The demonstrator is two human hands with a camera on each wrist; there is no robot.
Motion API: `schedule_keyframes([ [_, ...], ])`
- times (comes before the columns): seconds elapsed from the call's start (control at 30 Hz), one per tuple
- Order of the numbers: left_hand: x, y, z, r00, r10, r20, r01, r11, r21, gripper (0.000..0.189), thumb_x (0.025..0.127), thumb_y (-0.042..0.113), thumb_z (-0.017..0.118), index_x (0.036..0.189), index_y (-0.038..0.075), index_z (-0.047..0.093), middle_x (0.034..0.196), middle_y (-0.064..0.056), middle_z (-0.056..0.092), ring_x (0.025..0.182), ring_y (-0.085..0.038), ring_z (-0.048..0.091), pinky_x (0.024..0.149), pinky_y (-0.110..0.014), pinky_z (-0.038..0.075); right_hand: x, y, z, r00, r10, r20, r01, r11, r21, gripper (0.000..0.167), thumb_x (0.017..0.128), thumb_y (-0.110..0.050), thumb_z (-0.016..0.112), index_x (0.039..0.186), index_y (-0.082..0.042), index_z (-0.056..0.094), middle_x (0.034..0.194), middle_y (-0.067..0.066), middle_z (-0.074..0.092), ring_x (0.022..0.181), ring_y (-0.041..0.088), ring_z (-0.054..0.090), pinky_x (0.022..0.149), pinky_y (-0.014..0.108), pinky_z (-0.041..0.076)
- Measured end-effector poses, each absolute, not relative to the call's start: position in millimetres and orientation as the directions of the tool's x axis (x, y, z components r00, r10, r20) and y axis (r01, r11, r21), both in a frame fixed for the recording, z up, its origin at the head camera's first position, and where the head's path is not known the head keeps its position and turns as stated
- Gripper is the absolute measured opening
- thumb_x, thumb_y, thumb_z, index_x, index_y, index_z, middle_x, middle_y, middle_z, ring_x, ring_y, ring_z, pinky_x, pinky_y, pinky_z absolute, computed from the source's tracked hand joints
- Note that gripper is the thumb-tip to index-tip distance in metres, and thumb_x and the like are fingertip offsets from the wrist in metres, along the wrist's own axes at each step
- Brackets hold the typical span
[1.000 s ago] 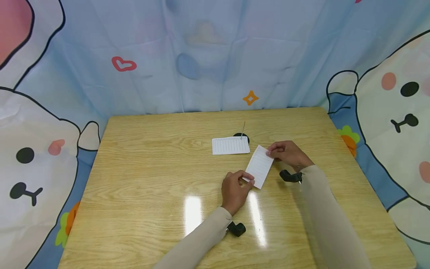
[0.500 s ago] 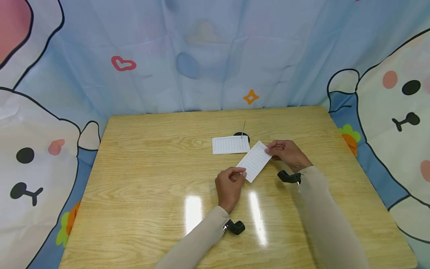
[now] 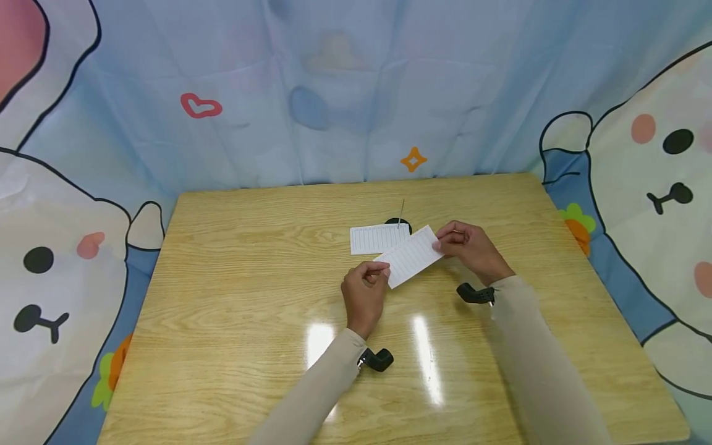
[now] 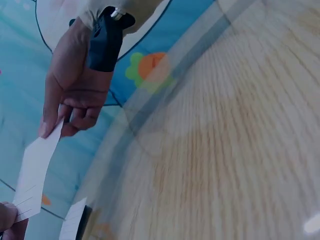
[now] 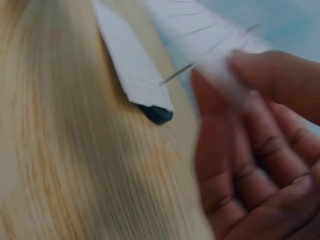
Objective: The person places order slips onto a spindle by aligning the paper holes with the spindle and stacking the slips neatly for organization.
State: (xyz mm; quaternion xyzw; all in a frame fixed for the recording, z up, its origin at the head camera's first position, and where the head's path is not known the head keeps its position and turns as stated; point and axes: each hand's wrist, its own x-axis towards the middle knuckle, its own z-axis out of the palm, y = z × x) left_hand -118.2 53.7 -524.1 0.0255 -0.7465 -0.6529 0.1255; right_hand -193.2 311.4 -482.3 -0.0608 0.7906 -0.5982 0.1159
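Note:
Both hands hold a lined white paper slip (image 3: 410,256) above the table, tilted with its right end higher in the head view. My left hand (image 3: 364,296) pinches its lower left corner between thumb and finger. At its right end my right hand (image 3: 470,250) grips the edge, thumb on one face and fingers behind; the right wrist view shows this hand (image 5: 260,150) close up, slightly blurred. Just behind the held slip stands a bill spike (image 3: 402,210) with a round black base (image 5: 159,115) and thin upright metal pin. Another lined slip (image 3: 378,239) lies over that base, pierced by the pin.
The wooden table (image 3: 239,296) has a glossy top with light reflections. A blue cartoon curtain (image 3: 250,142) hangs behind its back edge and at both sides. Each wrist carries a black camera mount, such as the right one (image 3: 475,293).
The held slip has turned from steep to a shallower slant and moved up and left toward the spike. My left hand has moved up and left; my right hand has shifted slightly.

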Motion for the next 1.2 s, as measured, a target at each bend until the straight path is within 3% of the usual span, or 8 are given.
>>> schedule_keyframes([
  [0.23, -125, 46, -521, -0.967, -0.205, 0.151, 0.114, 0.181, 0.977, 0.006, 0.095, 0.011, 0.079, 0.098, 0.013, 0.083, 0.088, -0.003, 0.079, 0.077, -0.007, 0.056, 0.076, -0.023, 0.044, -191, 299, -476, -0.976, -0.213, 0.046, -0.112, 0.312, -0.943, 0.030, 0.102, -0.013, 0.073, 0.126, 0.001, 0.063, 0.102, 0.001, 0.078, 0.087, 0.013, 0.074, 0.077, 0.034, 0.061],
  [0.53, -134, 39, -514, -0.961, -0.214, 0.175, 0.139, 0.175, 0.975, 0.006, 0.094, 0.010, 0.079, 0.099, 0.010, 0.083, 0.089, -0.004, 0.080, 0.079, -0.010, 0.060, 0.076, -0.024, 0.046, -193, 290, -474, -0.983, -0.164, 0.087, -0.130, 0.273, -0.953, 0.023, 0.098, -0.005, 0.076, 0.118, 0.001, 0.066, 0.113, 0.007, 0.066, 0.069, 0.028, 0.071, 0.068, 0.037, 0.061],
  [0.7, -137, 35, -511, -0.958, -0.216, 0.189, 0.151, 0.182, 0.972, 0.006, 0.094, 0.010, 0.079, 0.098, 0.011, 0.083, 0.089, -0.004, 0.081, 0.080, -0.011, 0.060, 0.076, -0.024, 0.045, -193, 290, -473, -0.975, -0.196, 0.106, -0.155, 0.253, -0.955, 0.021, 0.098, -0.005, 0.075, 0.117, 0.005, 0.073, 0.112, 0.008, 0.073, 0.073, 0.031, 0.074, 0.070, 0.037, 0.063],
  [0.93, -143, 32, -505, -0.956, -0.214, 0.202, 0.165, 0.180, 0.970, 0.006, 0.095, 0.010, 0.078, 0.098, 0.011, 0.083, 0.091, -0.004, 0.081, 0.081, -0.011, 0.061, 0.076, -0.024, 0.046, -193, 288, -471, -0.984, -0.134, 0.114, -0.143, 0.235, -0.961, 0.023, 0.095, -0.007, 0.080, 0.116, 0.003, 0.078, 0.115, 0.005, 0.077, 0.078, 0.013, 0.074, 0.071, 0.027, 0.060],
  [1.07, -148, 27, -500, -0.955, -0.210, 0.211, 0.173, 0.185, 0.967, 0.006, 0.095, 0.010, 0.078, 0.099, 0.010, 0.083, 0.091, -0.005, 0.081, 0.080, -0.011, 0.061, 0.075, -0.023, 0.045, -195, 283, -468, -0.992, -0.072, 0.106, -0.121, 0.252, -0.960, 0.026, 0.093, -0.014, 0.083, 0.112, 0.003, 0.079, 0.104, -0.006, 0.079, 0.088, 0.012, 0.071, 0.078, 0.025, 0.059],
  [1.2, -155, 22, -495, -0.955, -0.201, 0.220, 0.182, 0.191, 0.964, 0.007, 0.095, 0.009, 0.077, 0.100, 0.009, 0.083, 0.092, -0.008, 0.081, 0.080, -0.012, 0.060, 0.075, -0.023, 0.044, -197, 277, -464, -0.995, -0.038, 0.091, -0.097, 0.201, -0.975, 0.020, 0.093, -0.013, 0.084, 0.109, -0.001, 0.082, 0.107, 0.002, 0.080, 0.093, 0.012, 0.073, 0.082, 0.024, 0.061],
])
